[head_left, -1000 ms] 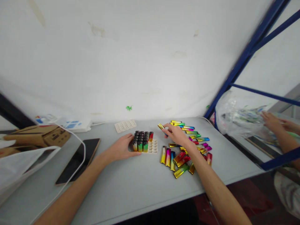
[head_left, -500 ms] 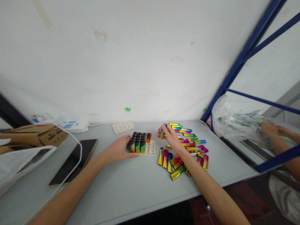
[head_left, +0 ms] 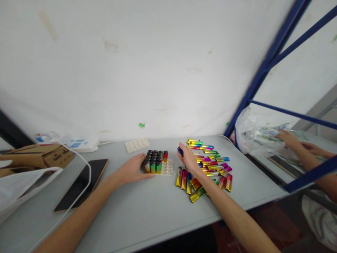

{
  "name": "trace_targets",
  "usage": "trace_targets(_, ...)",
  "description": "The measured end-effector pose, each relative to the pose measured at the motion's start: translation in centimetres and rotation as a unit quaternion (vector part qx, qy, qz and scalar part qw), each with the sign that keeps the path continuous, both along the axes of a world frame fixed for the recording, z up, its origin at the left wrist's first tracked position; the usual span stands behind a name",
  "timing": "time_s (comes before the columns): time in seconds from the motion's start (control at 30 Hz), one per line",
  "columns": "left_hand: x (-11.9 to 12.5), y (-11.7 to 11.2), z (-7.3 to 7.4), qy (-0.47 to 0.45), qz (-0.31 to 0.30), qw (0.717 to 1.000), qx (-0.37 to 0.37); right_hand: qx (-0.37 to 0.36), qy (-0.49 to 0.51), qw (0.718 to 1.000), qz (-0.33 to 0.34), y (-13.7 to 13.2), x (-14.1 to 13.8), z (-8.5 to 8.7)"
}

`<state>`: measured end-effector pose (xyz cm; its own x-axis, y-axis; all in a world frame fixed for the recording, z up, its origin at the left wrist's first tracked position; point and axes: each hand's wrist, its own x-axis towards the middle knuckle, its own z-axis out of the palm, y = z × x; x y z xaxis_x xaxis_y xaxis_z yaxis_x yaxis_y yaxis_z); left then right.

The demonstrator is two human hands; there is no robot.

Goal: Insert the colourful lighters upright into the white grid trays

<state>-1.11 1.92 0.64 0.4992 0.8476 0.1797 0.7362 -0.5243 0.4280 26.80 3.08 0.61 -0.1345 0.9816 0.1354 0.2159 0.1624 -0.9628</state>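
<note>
A white tray (head_left: 168,168) on the grey table holds several upright lighters (head_left: 155,161) in rows, with empty sockets on its right side. My left hand (head_left: 133,168) rests against the tray's left edge, fingers curled round it. My right hand (head_left: 187,158) hovers just right of the tray, closed on one lighter (head_left: 180,151) with a dark blue end. To the right lies a loose pile of shiny multicoloured lighters (head_left: 207,165).
A second, empty white tray (head_left: 137,144) lies near the wall. A phone (head_left: 83,182) with a white cable, a cardboard box (head_left: 39,156) and a white bag (head_left: 18,186) sit at left. Another person's hands (head_left: 292,142) handle a plastic bag (head_left: 256,135) beyond the blue frame.
My right hand has lifted a lighter from the pile and carried it left toward the tray. My left hand stayed on the tray.
</note>
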Motion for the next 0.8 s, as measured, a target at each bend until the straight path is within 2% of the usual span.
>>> trace_targets(0.1,0.07,-0.02,0.05,0.003,0.003,1.0,0.004,-0.011,0.02,0.999,-0.037,-0.01,-0.04,-0.04)
trace_targets(0.2,0.12,-0.07,0.19,0.01,0.007,1.0,-0.001,-0.023,0.029,0.998,-0.043,0.08,0.02,-0.11)
trace_targets(0.4,0.07,-0.13,0.21,-0.005,0.006,1.0,-0.004,-0.055,0.082,0.995,0.017,-0.13,-0.07,0.32)
trace_targets(0.47,0.07,-0.13,0.15,-0.001,0.011,1.0,-0.007,-0.043,0.071,0.996,0.024,-0.17,-0.1,0.33)
trace_targets(0.63,0.03,0.03,-0.12,-0.003,0.015,1.0,0.0,-0.002,-0.017,0.999,-0.03,0.12,0.21,-0.25)
trace_targets(0.8,-0.11,0.13,-0.31,-0.008,0.006,1.0,-0.007,-0.004,0.003,1.0,-0.004,0.37,0.4,-0.62)
